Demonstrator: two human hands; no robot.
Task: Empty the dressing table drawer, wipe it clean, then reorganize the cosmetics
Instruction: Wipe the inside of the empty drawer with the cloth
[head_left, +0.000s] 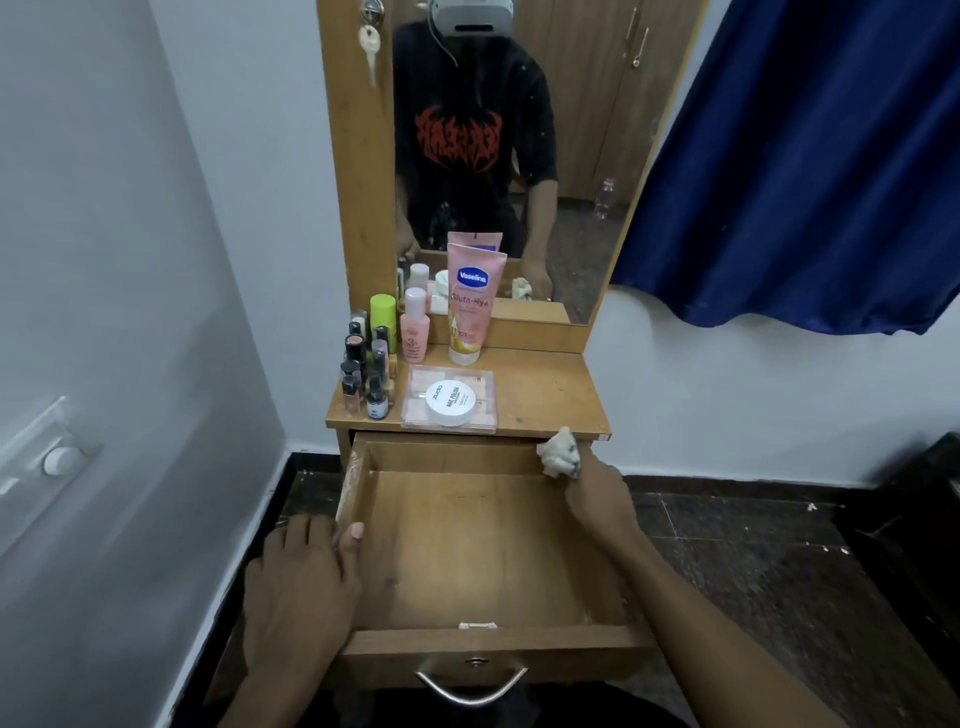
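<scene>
Fingers of the right hand (597, 493) pinch a crumpled cloth (560, 453) at the drawer (467, 551) corner; the left hand (298, 587) curls around its side wall.

The pink tube (470, 306) by the mirror (582, 130) read "Vaseline" on a blue badge, "Gluta-Hya" beneath it and "10X" lower down. The white round tub (450, 402) bore "ZUDIO" and "NAIL POLISH". Print on the small pink bottle (414, 335) was too small to read.

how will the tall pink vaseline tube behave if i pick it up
The Vaseline tube stands upright on its narrow cap, so it probably tips if nudged. It looks like soft plastic, likely yielding when squeezed. The pink bottle stands close beside it and could get knocked.
</scene>
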